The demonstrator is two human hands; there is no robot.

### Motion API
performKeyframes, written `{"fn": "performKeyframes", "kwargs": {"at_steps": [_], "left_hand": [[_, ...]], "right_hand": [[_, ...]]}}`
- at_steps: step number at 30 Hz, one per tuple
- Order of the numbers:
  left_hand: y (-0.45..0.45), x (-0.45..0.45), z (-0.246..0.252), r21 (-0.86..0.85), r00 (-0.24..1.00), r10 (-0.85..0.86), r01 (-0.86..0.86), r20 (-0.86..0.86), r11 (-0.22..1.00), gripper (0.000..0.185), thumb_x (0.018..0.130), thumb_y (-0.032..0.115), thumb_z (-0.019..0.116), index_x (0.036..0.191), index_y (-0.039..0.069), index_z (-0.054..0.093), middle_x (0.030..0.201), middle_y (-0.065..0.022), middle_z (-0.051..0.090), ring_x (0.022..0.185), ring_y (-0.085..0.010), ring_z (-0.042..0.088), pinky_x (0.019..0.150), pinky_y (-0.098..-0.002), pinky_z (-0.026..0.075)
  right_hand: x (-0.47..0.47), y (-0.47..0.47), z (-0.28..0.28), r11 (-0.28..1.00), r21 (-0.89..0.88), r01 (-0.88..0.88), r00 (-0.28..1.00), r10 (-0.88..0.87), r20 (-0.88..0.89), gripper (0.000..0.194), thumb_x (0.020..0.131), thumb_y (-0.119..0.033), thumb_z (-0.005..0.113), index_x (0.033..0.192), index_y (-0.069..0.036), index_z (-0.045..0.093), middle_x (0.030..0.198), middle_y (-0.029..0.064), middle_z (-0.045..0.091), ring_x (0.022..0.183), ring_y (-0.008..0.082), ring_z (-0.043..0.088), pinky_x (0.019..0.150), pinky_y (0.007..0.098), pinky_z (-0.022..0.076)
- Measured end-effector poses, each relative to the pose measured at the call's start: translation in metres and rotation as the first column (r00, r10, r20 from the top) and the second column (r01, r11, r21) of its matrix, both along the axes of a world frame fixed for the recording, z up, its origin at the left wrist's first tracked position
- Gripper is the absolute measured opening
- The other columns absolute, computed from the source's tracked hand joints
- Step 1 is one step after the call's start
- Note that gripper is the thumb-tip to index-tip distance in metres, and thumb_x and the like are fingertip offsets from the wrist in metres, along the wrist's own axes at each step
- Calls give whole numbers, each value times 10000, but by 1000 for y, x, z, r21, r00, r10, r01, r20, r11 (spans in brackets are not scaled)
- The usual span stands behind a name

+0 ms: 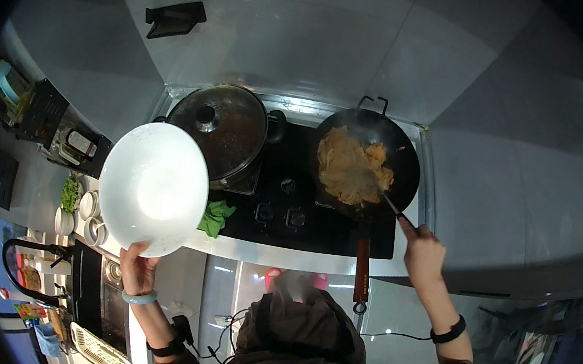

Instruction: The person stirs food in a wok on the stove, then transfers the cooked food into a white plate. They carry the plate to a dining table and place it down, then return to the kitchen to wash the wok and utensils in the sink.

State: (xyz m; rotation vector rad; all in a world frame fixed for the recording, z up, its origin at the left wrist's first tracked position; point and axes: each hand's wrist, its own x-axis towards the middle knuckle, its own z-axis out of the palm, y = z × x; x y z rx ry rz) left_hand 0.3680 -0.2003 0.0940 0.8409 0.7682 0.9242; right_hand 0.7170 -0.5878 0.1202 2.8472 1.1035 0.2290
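Observation:
My left hand [138,269] grips the near rim of a large white bowl [153,188], whose bare inside shows. The bowl is left of the cooktop and overlaps the near left edge of a lidded pot [219,130]. My right hand [424,251] is closed around the handle of a cooking utensil [396,209]. The utensil's far end is hidden in steaming, orange-brown sliced food [349,170] in a black wok [407,163]. The wok sits on the right side of the black cooktop [278,207], its wooden handle [362,268] pointing towards me.
A green cloth [216,217] lies on the cooktop's front left edge. White cups [94,231], small bowls and leafy greens [70,193] stand at the left. Beyond them are a black faucet [10,258], a sink and a cream rack [99,351]. Wall racks hold bottles.

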Motion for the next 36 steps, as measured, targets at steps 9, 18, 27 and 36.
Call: {"fn": "performKeyframes", "kwargs": {"at_steps": [9, 18, 27, 36], "left_hand": [[17, -63, -17, -52, 979, 203, -204, -26, 978, 503, 785, 37, 618, 1254, -48, 457, 1112, -175, 593, 889, -263, 683, 686, -331, 641], [14, -104, -23, -90, 969, 242, -245, -41, 965, 464, 783, 26, 620, 1218, -60, 487, 1069, -161, 620, 855, -241, 688, 655, -299, 639], [23, -96, -27, -100, 958, 287, -284, 11, 954, 451, 781, 15, 629, 1208, -53, 498, 1070, -156, 628, 865, -246, 690, 700, -318, 633], [29, -76, -31, -128, 959, 284, -283, -9, 951, 461, 779, 28, 642, 1216, -31, 509, 1081, -152, 632, 865, -241, 692, 699, -318, 633]], "right_hand": [[111, -23, 33, 961, 236, 142, 989, -128, -74, 332, 792, -90, 646, 1111, -158, 706, 850, 179, 679, 768, 356, 659, 680, 449, 523], [199, 33, 8, 872, 230, 432, 565, -63, -823, 348, 792, -69, 659, 1132, 1, 673, 751, 26, 676, 665, 140, 602, 627, 311, 484], [96, 6, 20, 937, 199, -286, 932, 321, -172, 554, 724, 35, 617, 1212, -224, 661, 700, 114, 609, 606, 297, 589, 583, 354, 497], [11, -41, 56, 970, 41, -241, 970, 239, 45, 622, 619, 81, 634, 1176, -192, 677, 702, 62, 522, 561, 238, 563, 512, 349, 475]]}}
